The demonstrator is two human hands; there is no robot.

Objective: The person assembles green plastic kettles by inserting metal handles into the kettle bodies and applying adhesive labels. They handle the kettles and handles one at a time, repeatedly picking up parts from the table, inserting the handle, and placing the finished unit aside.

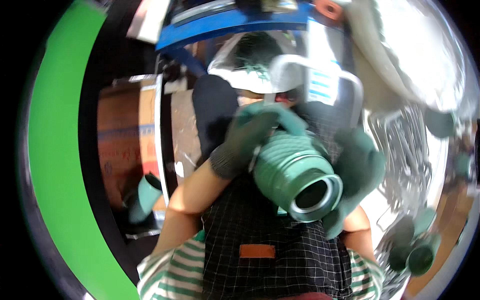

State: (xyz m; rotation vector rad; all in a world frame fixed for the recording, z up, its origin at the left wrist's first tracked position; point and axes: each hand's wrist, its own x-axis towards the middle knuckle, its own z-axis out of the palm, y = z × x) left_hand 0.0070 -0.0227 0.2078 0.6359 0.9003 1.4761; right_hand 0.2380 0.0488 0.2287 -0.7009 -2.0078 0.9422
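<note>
In front of my lap is a green ribbed cylindrical housing (280, 157), tilted so that its round stepped opening (312, 192) points up toward me and a little right. My left hand (252, 137), in a grey-green glove, is closed around its far left side. On the right, my gloved right hand (357, 170) is close against the rim; motion smears its fingers, so whether it grips or only touches cannot be told. Just beyond the housing rises a white curved frame (292, 60), also blurred. My black checked apron (270, 230) lies beneath.
A pile of bent metal wire pieces (407, 155) fills a white tray at right, with green cups (420, 257) near it. Another green cup (148, 192) lies by a cardboard box (120, 120) at left. A blue bench (235, 26) and plastic-wrapped bundle (415, 50) stand ahead.
</note>
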